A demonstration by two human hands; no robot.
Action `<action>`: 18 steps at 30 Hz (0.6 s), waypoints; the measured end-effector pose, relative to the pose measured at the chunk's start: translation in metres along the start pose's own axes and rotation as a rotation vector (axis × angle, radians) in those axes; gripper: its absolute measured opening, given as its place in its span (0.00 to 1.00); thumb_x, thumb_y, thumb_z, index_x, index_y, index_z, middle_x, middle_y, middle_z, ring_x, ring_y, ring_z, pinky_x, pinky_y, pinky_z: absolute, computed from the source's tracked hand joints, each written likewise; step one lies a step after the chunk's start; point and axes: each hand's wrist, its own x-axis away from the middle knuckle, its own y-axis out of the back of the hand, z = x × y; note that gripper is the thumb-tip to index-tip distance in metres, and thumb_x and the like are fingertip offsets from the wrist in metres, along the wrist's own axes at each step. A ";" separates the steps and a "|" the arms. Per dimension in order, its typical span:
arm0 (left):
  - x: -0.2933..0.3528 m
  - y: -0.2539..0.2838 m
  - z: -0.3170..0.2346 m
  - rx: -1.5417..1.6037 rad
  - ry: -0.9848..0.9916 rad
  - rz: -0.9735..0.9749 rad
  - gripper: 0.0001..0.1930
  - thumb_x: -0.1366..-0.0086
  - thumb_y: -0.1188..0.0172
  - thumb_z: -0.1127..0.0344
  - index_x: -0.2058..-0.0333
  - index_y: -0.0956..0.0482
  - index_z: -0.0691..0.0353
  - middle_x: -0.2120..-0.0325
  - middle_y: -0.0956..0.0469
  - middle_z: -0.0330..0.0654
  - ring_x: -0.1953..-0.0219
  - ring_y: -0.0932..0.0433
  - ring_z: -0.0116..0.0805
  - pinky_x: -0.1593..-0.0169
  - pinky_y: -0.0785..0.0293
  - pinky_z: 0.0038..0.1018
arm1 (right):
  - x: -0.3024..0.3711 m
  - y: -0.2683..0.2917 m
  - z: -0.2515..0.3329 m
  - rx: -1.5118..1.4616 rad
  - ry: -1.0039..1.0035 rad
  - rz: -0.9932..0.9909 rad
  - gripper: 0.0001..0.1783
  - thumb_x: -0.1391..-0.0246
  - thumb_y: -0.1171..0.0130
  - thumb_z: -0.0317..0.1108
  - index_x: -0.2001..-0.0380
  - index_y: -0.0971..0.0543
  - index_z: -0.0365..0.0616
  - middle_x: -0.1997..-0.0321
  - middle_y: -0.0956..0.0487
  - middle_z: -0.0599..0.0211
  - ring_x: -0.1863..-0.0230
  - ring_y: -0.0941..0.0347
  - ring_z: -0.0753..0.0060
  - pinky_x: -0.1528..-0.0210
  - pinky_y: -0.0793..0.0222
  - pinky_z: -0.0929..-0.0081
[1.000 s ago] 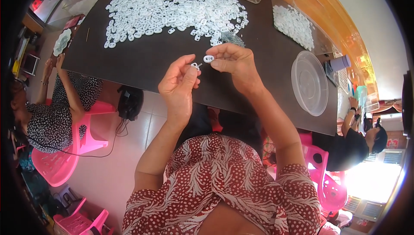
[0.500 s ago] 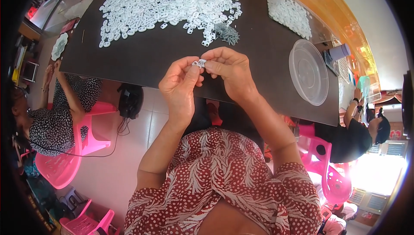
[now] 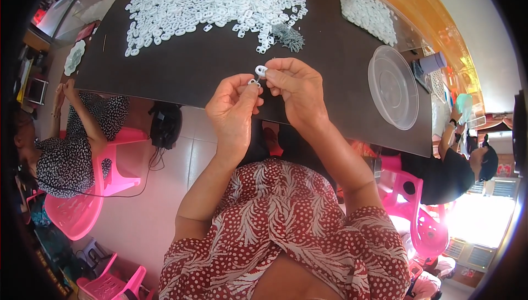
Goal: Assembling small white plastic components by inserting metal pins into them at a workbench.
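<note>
Two hands pinch together above the desk (image 3: pixel 165 74) edge: right hand (image 3: pixel 297 93) grips a white plastic ring (image 3: pixel 260 70), left hand (image 3: pixel 234 110) a small metal piece (image 3: pixel 253 82) at its 7 o'clock; steady alignment matters most.

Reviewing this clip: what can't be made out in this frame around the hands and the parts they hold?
- Head view: the small white ring part pinched by the right hand is too small to show its exact shape.
- What the left hand pinches is hidden by its fingertips.
- The small grey pile is too fine to tell single pieces.
- The heap of white parts is cut off by the top edge.
</note>
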 end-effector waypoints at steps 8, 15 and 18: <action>0.002 0.002 0.001 -0.015 0.003 -0.001 0.06 0.40 0.44 0.77 0.64 0.25 0.71 0.75 0.22 0.42 0.78 0.27 0.22 0.76 0.31 0.16 | 0.003 -0.002 -0.007 0.024 0.050 -0.021 0.08 0.53 0.41 0.20 0.66 0.24 0.32 0.70 0.22 0.63 0.73 0.30 0.81 0.71 0.35 0.86; 0.002 0.003 0.001 -0.014 0.004 -0.004 0.06 0.40 0.44 0.77 0.64 0.25 0.71 0.75 0.22 0.42 0.78 0.27 0.21 0.75 0.31 0.16 | 0.008 -0.005 -0.009 0.123 0.151 -0.007 0.08 0.52 0.41 0.20 0.66 0.23 0.35 0.69 0.21 0.65 0.71 0.29 0.83 0.69 0.34 0.86; 0.002 0.003 0.001 -0.004 0.007 0.001 0.06 0.40 0.44 0.77 0.63 0.25 0.71 0.75 0.23 0.41 0.77 0.27 0.22 0.75 0.31 0.16 | 0.008 -0.005 -0.012 0.146 0.217 0.002 0.06 0.52 0.42 0.20 0.67 0.24 0.34 0.70 0.22 0.67 0.70 0.28 0.83 0.67 0.31 0.85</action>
